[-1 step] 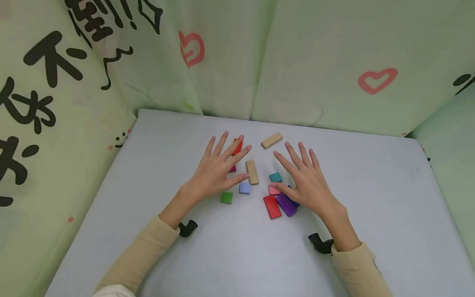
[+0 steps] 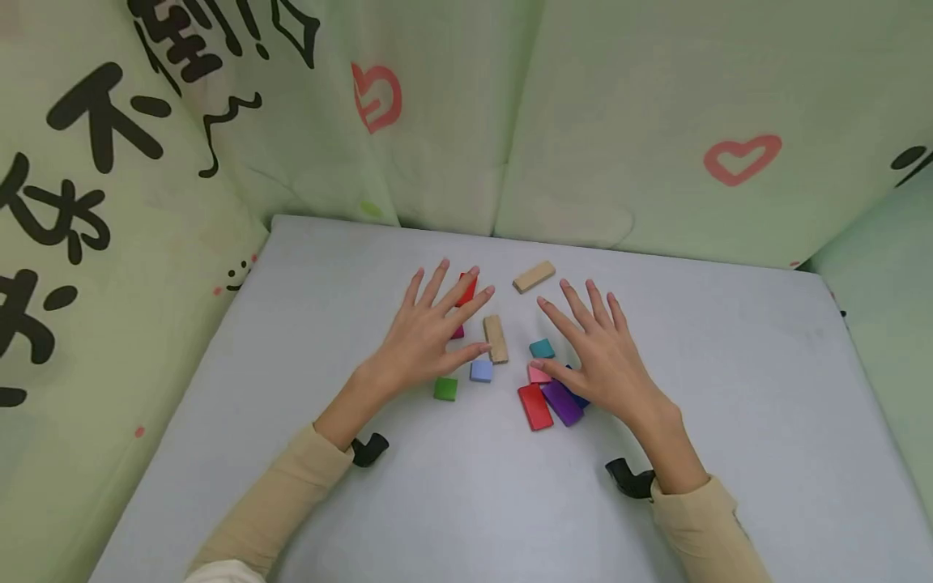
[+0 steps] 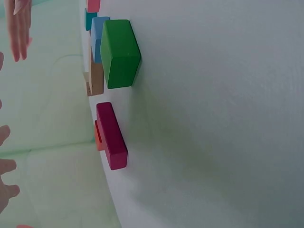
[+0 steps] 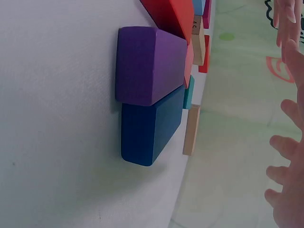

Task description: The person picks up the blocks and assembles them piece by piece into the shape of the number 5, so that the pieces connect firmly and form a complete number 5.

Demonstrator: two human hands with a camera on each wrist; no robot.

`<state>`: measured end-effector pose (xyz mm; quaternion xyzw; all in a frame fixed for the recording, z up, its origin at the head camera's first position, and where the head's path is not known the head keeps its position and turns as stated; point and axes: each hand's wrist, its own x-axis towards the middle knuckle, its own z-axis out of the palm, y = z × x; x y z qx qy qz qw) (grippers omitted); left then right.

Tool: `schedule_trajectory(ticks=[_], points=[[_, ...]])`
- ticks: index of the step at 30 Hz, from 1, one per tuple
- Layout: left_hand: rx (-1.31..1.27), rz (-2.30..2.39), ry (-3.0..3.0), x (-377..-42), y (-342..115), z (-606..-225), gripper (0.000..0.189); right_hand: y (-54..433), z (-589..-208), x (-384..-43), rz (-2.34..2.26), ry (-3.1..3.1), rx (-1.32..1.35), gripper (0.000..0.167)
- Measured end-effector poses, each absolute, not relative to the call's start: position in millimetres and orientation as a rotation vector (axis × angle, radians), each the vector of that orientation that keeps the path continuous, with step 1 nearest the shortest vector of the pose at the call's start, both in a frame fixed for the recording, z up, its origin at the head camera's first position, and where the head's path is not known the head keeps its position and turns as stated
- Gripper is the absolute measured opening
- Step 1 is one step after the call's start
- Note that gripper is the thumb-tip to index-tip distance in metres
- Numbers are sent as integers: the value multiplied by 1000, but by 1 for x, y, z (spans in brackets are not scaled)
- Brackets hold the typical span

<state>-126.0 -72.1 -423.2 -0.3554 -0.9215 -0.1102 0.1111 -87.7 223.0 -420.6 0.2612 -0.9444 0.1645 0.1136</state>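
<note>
My left hand hovers over the table with fingers spread, holding nothing. Under and around it lie a red block, a magenta block, a green block, a light blue block and a wooden block. Fingers also spread, my right hand hangs above a cluster: a teal block, a pink block, a second red block, a purple block and a dark blue block. The right hand partly hides the dark blue one in the head view.
Farther back on the white table lies another wooden block. A pale green curtain with printed hearts and black characters stands along the back and sides. Black curved pieces stick out at both wrists.
</note>
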Motion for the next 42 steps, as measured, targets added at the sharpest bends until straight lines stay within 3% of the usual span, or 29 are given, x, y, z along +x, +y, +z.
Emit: schedule_trajectory(ticks=[5,10,15,30,42], points=[[-1053,-339,-2691,-128,-70,-422,79,224,-419,-88,480,-2758,764,90],[-1042,-359,-2701,-130,-73,-421,78,222,-416,-89,499,-2759,802,75],[-1043,-412,-2732,-132,-76,-420,76,220,-411,-99,628,-2812,800,72],[-1039,-725,-2796,-142,-83,-428,74,220,-416,-188,833,-3027,803,36],[-1033,-1055,-2934,-159,-82,-433,75,215,-424,-233,713,-3195,910,42]])
